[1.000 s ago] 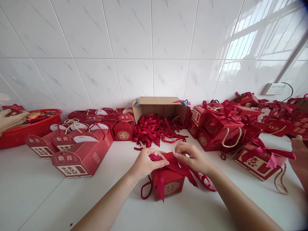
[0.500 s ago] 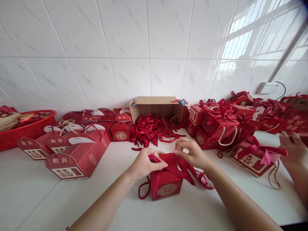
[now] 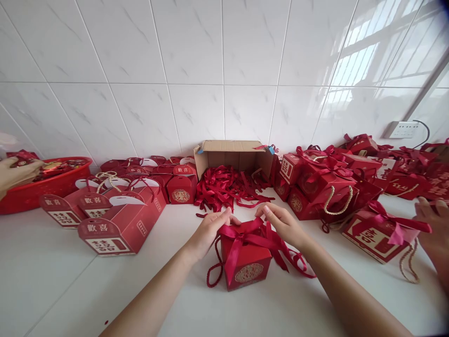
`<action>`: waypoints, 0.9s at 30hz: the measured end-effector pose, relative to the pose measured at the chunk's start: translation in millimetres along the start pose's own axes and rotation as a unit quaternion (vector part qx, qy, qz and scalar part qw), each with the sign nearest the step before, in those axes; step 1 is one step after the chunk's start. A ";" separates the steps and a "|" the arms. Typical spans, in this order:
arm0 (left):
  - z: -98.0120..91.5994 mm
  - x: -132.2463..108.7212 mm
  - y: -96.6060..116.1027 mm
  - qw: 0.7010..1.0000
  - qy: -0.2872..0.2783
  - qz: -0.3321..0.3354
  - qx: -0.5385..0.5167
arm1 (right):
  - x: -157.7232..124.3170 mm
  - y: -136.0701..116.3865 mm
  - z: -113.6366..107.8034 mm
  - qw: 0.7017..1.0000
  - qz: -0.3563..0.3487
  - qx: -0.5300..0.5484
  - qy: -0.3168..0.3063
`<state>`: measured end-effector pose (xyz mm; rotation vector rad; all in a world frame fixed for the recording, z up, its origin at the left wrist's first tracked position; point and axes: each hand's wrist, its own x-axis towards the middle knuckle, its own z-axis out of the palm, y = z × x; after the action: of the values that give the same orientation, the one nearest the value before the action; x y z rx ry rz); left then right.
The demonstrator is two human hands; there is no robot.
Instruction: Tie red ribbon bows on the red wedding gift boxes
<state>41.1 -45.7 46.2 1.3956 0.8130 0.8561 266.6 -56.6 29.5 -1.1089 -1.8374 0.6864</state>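
A small red gift box (image 3: 246,267) with a round gold emblem stands in front of me, a dark red satin ribbon bow (image 3: 238,238) tied on its top. My left hand (image 3: 208,234) is at the bow's left loop, thumb raised off the ribbon and fingers curved behind it. At the right loop, my right hand (image 3: 284,227) has its thumb lifted too, fingertips close to the ribbon. Neither hand appears to pinch the ribbon, though some fingers are hidden. A twisted red cord handle (image 3: 214,276) hangs at the box's left side.
Behind, loose red ribbons (image 3: 219,185) spill from a cardboard box (image 3: 231,147). Untied red boxes (image 3: 119,229) stand left, beside a red basin (image 3: 45,189) of wrapped items. Ribboned boxes (image 3: 326,182) are piled right. Another person's hand (image 3: 435,229) is at the right edge.
The bow's loops now stand spread out on the box. My thumbs have come up off the ribbon they pinched earlier. The view has turned slightly left; at the left, a pale sleeve-like shape reaches further over the basin.
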 end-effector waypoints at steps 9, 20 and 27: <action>-0.6 5.0 -4.1 0.997 0.028 0.039 -0.054 | -2.9 -19.3 -2.5 0.998 -0.055 -0.017 0.022; -7.2 9.7 -10.3 0.989 0.054 -0.008 -0.136 | -0.2 -72.6 14.3 0.940 -0.094 -0.304 -0.122; -7.8 10.1 -11.1 0.991 0.052 -0.015 -0.122 | -15.0 -67.1 -34.0 0.965 -0.054 -0.255 0.013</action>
<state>39.4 -33.1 35.2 1.1291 0.7779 0.9776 271.9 -99.6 92.8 -1.3167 -2.0935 0.1283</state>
